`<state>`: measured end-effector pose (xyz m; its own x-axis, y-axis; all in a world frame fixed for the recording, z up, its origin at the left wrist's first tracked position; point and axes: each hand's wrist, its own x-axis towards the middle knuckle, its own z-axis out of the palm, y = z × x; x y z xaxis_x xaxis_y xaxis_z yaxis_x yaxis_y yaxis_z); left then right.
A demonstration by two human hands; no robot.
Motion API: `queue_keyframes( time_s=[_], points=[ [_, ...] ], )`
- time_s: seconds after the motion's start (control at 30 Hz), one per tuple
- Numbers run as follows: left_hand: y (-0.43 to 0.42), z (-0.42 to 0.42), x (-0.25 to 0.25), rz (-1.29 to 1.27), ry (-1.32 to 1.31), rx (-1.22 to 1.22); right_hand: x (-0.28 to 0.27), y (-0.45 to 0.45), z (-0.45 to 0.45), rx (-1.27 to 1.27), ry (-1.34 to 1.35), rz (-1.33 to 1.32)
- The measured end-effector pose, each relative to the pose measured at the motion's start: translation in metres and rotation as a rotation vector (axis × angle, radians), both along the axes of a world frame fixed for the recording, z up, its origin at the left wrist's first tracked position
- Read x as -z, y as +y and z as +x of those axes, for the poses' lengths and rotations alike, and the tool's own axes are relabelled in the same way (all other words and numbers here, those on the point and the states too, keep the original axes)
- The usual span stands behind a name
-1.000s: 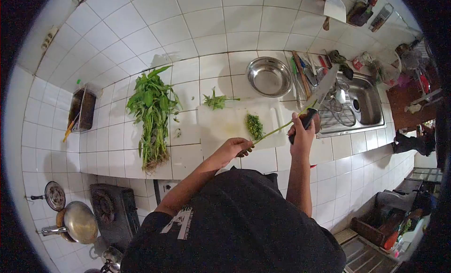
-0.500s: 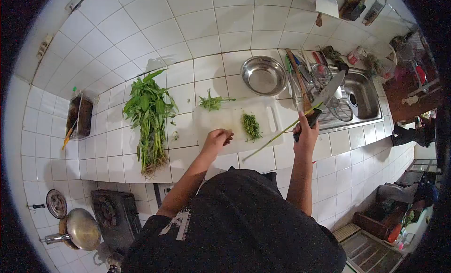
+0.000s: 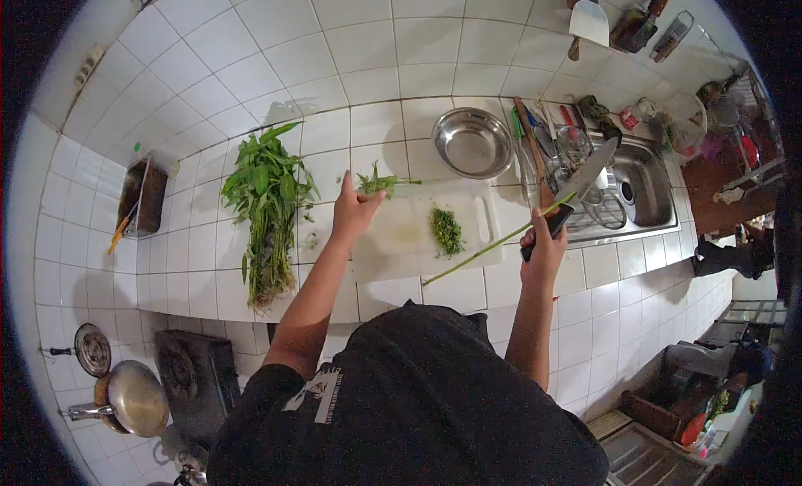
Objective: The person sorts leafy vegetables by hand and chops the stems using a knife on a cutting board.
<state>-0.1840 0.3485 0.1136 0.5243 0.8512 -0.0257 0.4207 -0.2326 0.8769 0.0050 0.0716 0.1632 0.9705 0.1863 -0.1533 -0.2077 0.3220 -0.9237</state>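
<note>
My right hand (image 3: 545,250) grips the black handle of a large kitchen knife (image 3: 590,170), whose blade points up and away to the right. The same hand holds a long green stem (image 3: 468,261) slanting across the front right of the cutting board. Thumb and forefinger spread, my left hand (image 3: 356,212) is at the left side of the white cutting board (image 3: 393,260). Just beyond its fingertips lies a small bunch of green leaves (image 3: 378,182); whether they touch is unclear. Chopped green stems (image 3: 447,231) form a pile on the board.
Left of the board lies a big bundle of leafy greens (image 3: 267,193) with roots. A steel bowl (image 3: 473,143) stands behind the board. Utensils (image 3: 535,143) lie beside the sink (image 3: 647,185) at right. A stove (image 3: 196,377) is at lower left.
My left hand has moved forward and left from the board's front edge to the small leaf bunch, its fingers spreading. My right hand keeps the knife and stem in nearly the same place.
</note>
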Motion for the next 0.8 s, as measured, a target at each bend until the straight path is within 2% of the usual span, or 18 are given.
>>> queue_keyframes(
  time_s=[0.03, 0.1, 0.13, 0.2, 0.3, 0.33, 0.4, 0.43, 0.47, 0.53, 0.7, 0.8],
  points=[
    [-0.003, -0.001, -0.003, 0.063, -0.008, -0.029, -0.005, 0.004, -0.003, 0.007, 0.000, 0.003],
    [-0.012, -0.006, -0.009, -0.051, 0.070, 0.293, -0.013, 0.014, -0.010, -0.057, -0.057, -0.077],
    [-0.025, -0.008, -0.021, -0.054, 0.074, 0.299, -0.013, 0.020, -0.013, -0.098, -0.131, -0.079],
    [-0.058, -0.007, -0.042, -0.150, 0.078, 0.601, -0.017, 0.037, -0.017, -0.209, -0.150, -0.132],
    [-0.083, -0.007, -0.047, -0.021, 0.174, 0.652, -0.021, 0.070, -0.029, -0.368, -0.259, -0.205],
    [-0.083, -0.011, -0.035, -0.022, 0.176, 0.651, -0.021, 0.082, -0.036, -0.401, -0.268, -0.207],
    [-0.077, -0.021, 0.001, -0.228, -0.076, 0.562, -0.028, 0.096, -0.050, -0.481, -0.339, -0.294],
    [-0.077, -0.028, -0.012, -0.351, -0.068, 0.479, -0.032, 0.100, -0.057, -0.483, -0.409, -0.292],
    [-0.074, -0.037, -0.016, -0.358, -0.073, 0.481, -0.033, 0.103, -0.063, -0.488, -0.482, -0.290],
    [-0.073, -0.056, -0.018, -0.461, -0.155, 0.416, -0.023, 0.108, -0.074, -0.604, -0.369, -0.231],
    [-0.079, -0.076, 0.022, -0.322, -0.151, 0.242, 0.020, 0.116, -0.092, -0.817, -0.416, -0.250],
    [-0.086, -0.078, 0.028, -0.233, -0.041, 0.120, 0.033, 0.104, -0.094, -0.817, -0.430, -0.315]
  ],
)
